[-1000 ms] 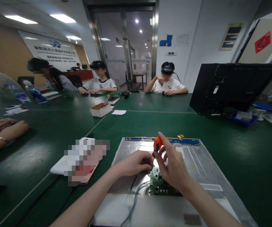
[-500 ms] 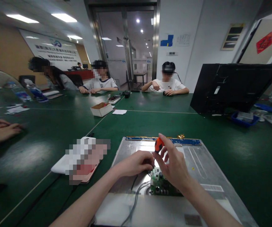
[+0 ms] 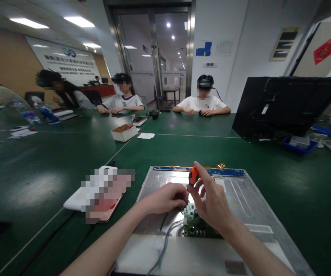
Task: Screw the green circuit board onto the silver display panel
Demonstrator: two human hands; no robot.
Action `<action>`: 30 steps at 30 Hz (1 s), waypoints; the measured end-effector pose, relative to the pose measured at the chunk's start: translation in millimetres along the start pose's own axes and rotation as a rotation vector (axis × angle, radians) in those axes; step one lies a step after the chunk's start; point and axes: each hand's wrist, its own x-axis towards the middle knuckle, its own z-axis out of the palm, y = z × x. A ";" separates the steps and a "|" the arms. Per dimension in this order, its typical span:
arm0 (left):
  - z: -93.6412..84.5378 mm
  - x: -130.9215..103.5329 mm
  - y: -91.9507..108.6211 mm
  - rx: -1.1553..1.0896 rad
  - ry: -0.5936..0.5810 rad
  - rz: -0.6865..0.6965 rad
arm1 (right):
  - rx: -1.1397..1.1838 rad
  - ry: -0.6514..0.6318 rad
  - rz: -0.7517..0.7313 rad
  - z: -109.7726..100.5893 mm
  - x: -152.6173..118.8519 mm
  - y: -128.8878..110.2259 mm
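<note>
A screwdriver (image 3: 193,176) with an orange and black handle stands nearly upright in my right hand (image 3: 215,201), gripped between thumb and fingers. Its tip end goes down beside my left hand (image 3: 172,197), whose fingers are pinched close around the lower shaft area; what they hold is hidden. Just below both hands, a green circuit board (image 3: 192,222) sits on the back of a silver metal display panel (image 3: 257,203). Grey cables (image 3: 167,241) run from the board toward the panel's near edge. A blue strip board (image 3: 231,172) lines the panel's far edge.
Left of the panel lie a white device and a pink phone (image 3: 110,216), partly blurred. Farther off stand an open white box (image 3: 124,133), a large black monitor (image 3: 283,107) and a blue tray (image 3: 300,145). Several people sit around the green table (image 3: 165,151).
My hands and the screwdriver stay almost in place. At the far left, a co-worker's hands have gone from the table. The person opposite has lowered a raised hand to the tabletop.
</note>
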 end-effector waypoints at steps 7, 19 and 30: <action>-1.1 -0.1 5.2 0.030 0.003 0.013 | 0.014 -0.016 0.014 0.0 -3.5 1.1; 1.3 0.3 0.6 -0.009 0.018 -0.021 | -0.023 -0.011 -0.003 -0.7 0.8 1.7; -0.5 -0.1 6.3 0.022 0.014 0.009 | -0.001 -0.047 -0.002 -0.1 -3.4 2.3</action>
